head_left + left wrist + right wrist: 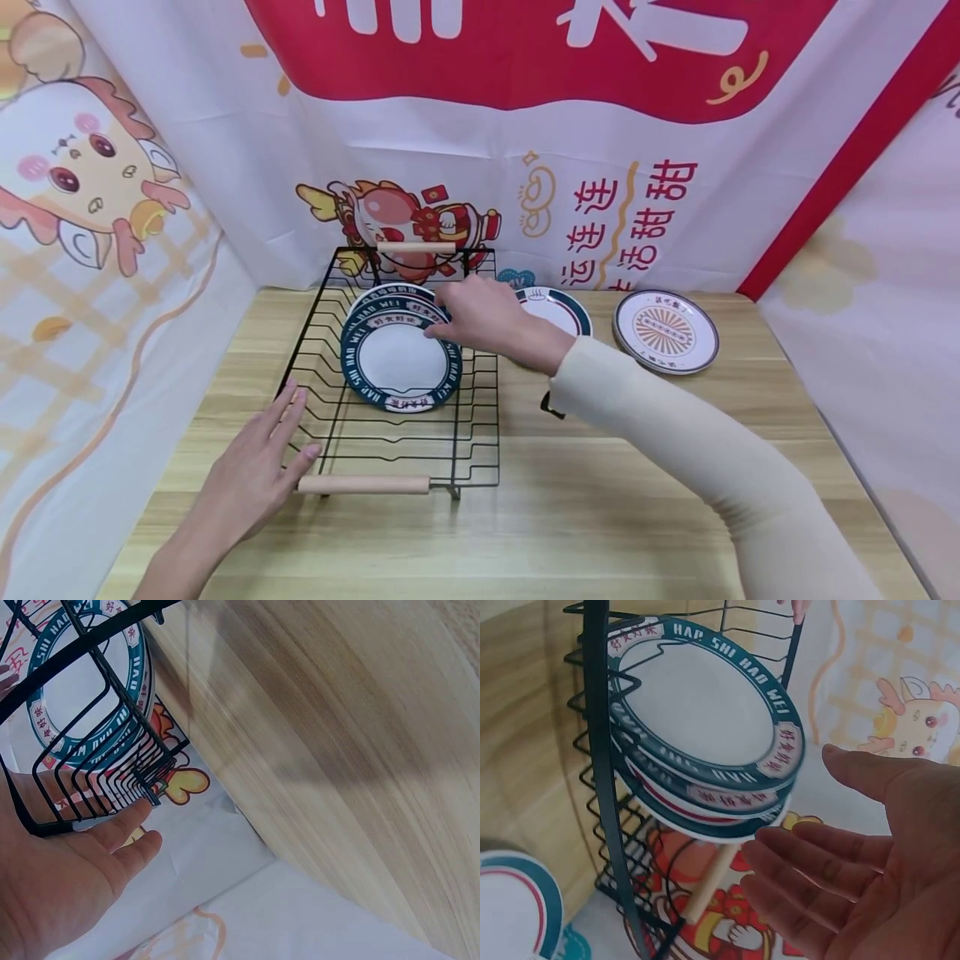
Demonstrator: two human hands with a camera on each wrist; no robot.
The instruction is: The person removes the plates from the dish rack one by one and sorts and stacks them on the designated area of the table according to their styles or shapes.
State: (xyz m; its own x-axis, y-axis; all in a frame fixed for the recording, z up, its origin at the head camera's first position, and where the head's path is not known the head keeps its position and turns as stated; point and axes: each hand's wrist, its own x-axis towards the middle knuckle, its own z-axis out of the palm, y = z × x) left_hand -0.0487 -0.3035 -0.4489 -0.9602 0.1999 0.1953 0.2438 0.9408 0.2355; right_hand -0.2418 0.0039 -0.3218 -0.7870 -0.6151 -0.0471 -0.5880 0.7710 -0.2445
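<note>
A black wire dish rack (390, 437) with pale wooden handles stands on the table. Toward its back, three white plates with dark teal lettered rims stand in the slots, the front plate (402, 358) tilted back. My left hand (251, 471) rests against the rack's left side near the front handle, its fingers fairly straight, some under the wires (112, 799) in the left wrist view. Beside the plates' upper right edge is my right hand (487, 312). In the right wrist view, this hand (847, 855) has thumb and fingers spread, apart from the plates (697, 705), holding nothing.
Right of the rack, another teal-rimmed plate (558, 310) lies on the wooden table (600, 517), partly hidden by my right hand. Farther right is a small stack of plates (666, 332) with an orange pattern. Printed cloth (450, 133) hangs behind and at both sides.
</note>
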